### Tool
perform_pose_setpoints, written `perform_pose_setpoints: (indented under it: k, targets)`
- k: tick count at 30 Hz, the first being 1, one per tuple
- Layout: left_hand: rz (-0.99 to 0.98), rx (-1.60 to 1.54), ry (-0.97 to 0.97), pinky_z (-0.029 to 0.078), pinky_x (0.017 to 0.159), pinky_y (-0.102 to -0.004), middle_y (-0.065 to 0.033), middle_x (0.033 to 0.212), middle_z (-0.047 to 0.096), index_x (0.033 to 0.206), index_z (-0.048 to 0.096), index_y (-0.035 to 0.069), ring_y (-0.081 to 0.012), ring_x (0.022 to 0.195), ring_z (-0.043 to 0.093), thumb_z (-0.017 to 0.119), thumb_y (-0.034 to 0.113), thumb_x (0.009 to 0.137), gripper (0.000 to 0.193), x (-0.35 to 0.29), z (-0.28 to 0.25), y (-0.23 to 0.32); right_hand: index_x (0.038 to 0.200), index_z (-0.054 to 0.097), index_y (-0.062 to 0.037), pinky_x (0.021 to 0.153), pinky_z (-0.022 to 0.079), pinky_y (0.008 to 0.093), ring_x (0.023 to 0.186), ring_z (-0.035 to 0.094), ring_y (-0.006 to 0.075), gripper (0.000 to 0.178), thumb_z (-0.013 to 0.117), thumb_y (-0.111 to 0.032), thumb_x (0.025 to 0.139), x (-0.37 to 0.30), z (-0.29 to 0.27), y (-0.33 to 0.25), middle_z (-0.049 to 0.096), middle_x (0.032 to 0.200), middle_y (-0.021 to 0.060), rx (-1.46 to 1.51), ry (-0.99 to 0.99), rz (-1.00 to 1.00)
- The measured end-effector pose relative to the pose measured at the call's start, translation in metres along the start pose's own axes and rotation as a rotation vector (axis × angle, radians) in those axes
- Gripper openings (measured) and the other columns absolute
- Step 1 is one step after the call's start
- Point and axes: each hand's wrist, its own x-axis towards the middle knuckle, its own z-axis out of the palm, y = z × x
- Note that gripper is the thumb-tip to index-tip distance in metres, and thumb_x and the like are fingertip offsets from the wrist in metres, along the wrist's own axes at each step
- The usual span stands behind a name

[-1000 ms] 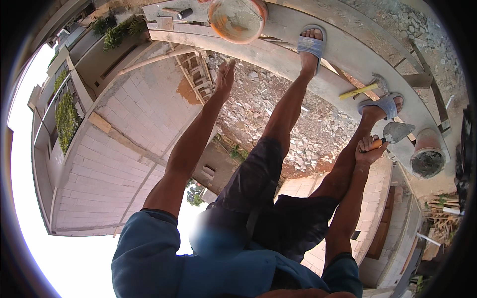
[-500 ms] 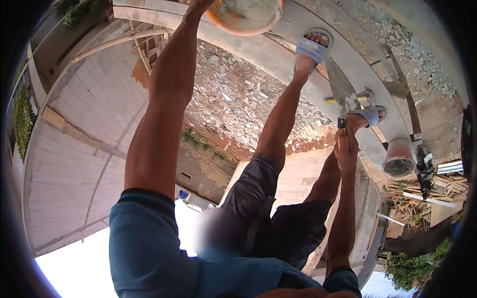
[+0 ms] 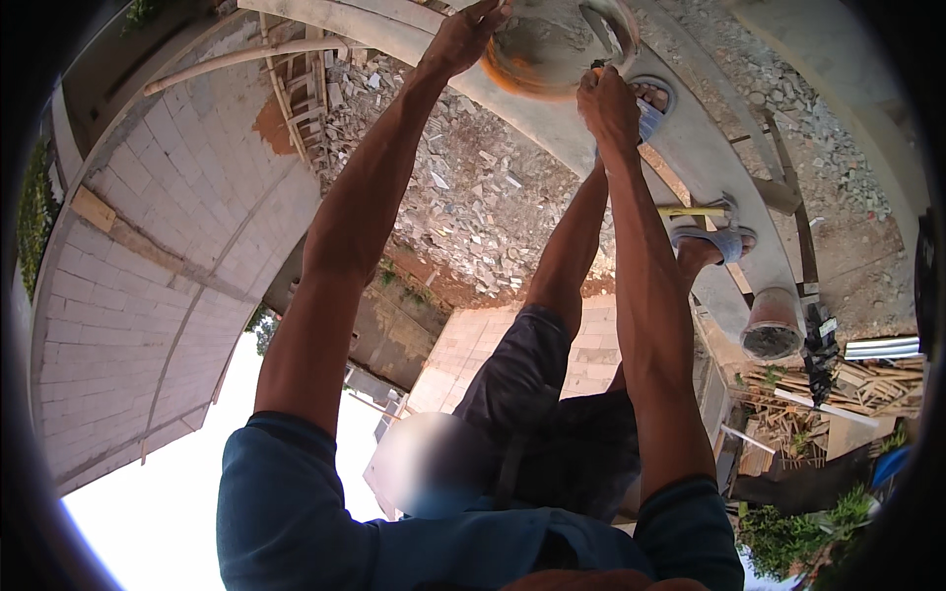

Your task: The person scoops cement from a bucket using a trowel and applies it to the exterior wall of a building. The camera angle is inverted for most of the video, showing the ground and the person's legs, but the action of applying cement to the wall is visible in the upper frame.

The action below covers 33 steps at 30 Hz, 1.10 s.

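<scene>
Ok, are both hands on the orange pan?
Yes, the left hand grips the orange pan at its rim, and the right hand touches its near edge.

We look down from a height in bright daylight: a wall of pale blocks point(image 3: 148, 286) curves along the left, rubble point(image 3: 473, 197) covers the ground between, and a concrete beam point(image 3: 709, 167) crosses the top right (a bucket point(image 3: 772, 325) stands on it), with stacked timber point(image 3: 798, 404) beyond.
</scene>
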Motion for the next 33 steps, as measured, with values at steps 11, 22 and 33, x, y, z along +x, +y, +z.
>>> perform_pose_setpoints:
  k: [11, 22, 33]
  targets:
    - [-0.001, -0.128, 0.058, 0.052, 0.069, -0.0333, -0.0047, 0.086, 0.067, 0.141, 0.058, 0.018, -0.0132, 0.075, 0.061, 0.050, 0.065, 0.098, 0.065, -0.003, 0.009, -0.008, 0.115, 0.055, 0.0020, 0.077, 0.058, 0.0532, 0.089, 0.071, 0.0445, 0.035, 0.059, -0.026, 0.095, -0.055, -0.019, -0.054, 0.066, 0.103, 0.0272, -0.122, -0.132, -0.054]
    - [-0.047, -0.312, 0.022, 0.046, 0.103, -0.0413, -0.0203, 0.128, 0.066, 0.144, 0.053, 0.013, -0.0324, 0.124, 0.060, 0.049, 0.059, 0.101, 0.063, -0.010, 0.011, 0.029, 0.094, 0.057, -0.0061, 0.044, 0.044, 0.0347, 0.053, 0.062, 0.0225, 0.025, 0.056, -0.030, 0.097, 0.007, 0.034, 0.038, 0.058, 0.064, 0.0086, 0.906, -0.431, 0.517]
    - [-0.147, -0.360, 0.023, 0.052, 0.067, -0.0343, -0.0056, 0.081, 0.066, 0.139, 0.058, 0.016, -0.0146, 0.070, 0.060, 0.051, 0.057, 0.101, 0.056, -0.024, 0.017, 0.000, 0.110, 0.054, -0.0030, 0.041, 0.032, 0.0213, 0.047, 0.040, 0.0046, 0.027, 0.064, -0.024, 0.096, 0.004, -0.019, -0.026, 0.053, 0.075, 0.0036, 1.669, -0.901, 0.848]
